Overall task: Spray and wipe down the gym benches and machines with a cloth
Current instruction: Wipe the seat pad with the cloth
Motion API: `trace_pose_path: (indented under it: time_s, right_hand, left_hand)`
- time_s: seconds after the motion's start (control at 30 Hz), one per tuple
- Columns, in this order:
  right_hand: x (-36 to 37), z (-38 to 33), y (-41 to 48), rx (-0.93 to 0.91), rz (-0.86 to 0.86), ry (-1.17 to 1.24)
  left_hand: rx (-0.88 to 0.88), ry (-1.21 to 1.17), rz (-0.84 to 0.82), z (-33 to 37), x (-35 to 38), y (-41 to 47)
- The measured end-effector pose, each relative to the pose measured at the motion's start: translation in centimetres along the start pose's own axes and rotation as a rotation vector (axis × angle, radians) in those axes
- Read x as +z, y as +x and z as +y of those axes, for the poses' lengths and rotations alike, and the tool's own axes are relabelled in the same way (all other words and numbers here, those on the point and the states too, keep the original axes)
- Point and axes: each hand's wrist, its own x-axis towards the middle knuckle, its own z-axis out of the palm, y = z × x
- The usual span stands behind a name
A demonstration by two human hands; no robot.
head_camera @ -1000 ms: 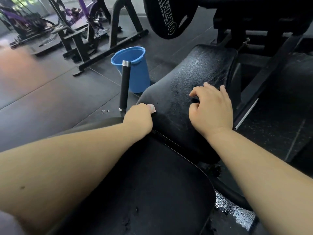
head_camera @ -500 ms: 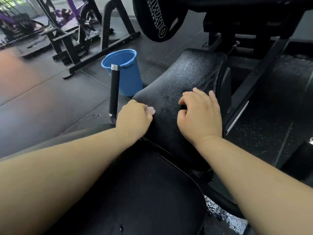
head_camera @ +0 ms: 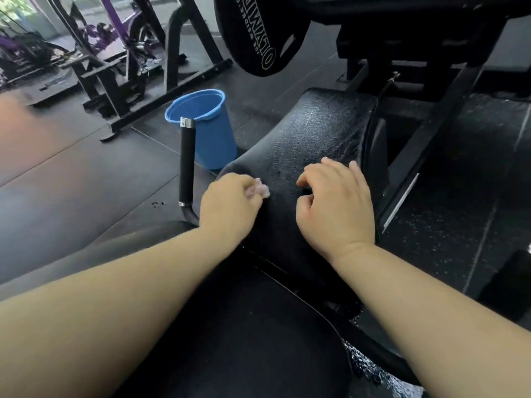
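Left hand [head_camera: 230,203] grips cloth [head_camera: 260,190] on seat pad [head_camera: 316,130]; right hand [head_camera: 336,206] rests loosely curled, empty.

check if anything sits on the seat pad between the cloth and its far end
Nothing visible does. The left hand holds the cloth at the near-left edge of the seat pad; bare vinyl lies ahead. The right hand rests beside it.

The cloth [head_camera: 261,190] is small, pale pink and bunched; only a tuft shows from the left hand [head_camera: 230,205], touching the near left edge of the seat pad [head_camera: 319,130]. The seat pad is black textured vinyl, tilted, and glistens with wet streaks.
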Motion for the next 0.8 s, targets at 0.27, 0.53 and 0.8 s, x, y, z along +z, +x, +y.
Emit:
trace_pose_path:
  time_s: [0.27, 0.53, 0.8]
  right_hand:
    - [-0.5, 0.0, -0.1, 0.01, 0.095, 0.129]
    - [-0.6, 0.3, 0.2, 0.102, 0.119, 0.282]
    - [-1.0, 1.3, 0.1, 0.093, 0.21, 0.387]
  left_hand:
    - [-0.253, -0.138, 0.092, -1.9, 0.4, 7.4]
    - [0.642, 0.024, -0.124, -2.3, -0.2, 0.0]
    - [-0.204, -0.238, 0.106, 2.6, 2.6, 5.3]
